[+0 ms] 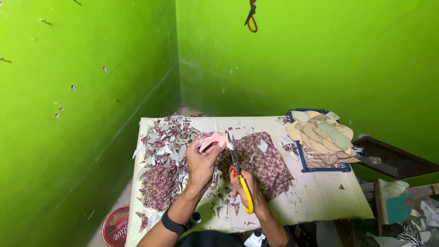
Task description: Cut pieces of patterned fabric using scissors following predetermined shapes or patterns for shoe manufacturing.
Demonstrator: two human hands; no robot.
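Trimming step: left grip [201, 160] pinches pink patterned piece [214, 138]; right grip [244, 187] works yellow scissors [238, 171] beside it. Next: steady cut along edge.

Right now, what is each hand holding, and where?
Left hand pinches a pink curved cut piece at its lower edge; right hand grips scissors by the yellow handles.

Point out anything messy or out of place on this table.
Small patterned offcuts are strewn over the pale table's left side. The blue tray is overfilled, its tan cut pieces spilling past the rim.
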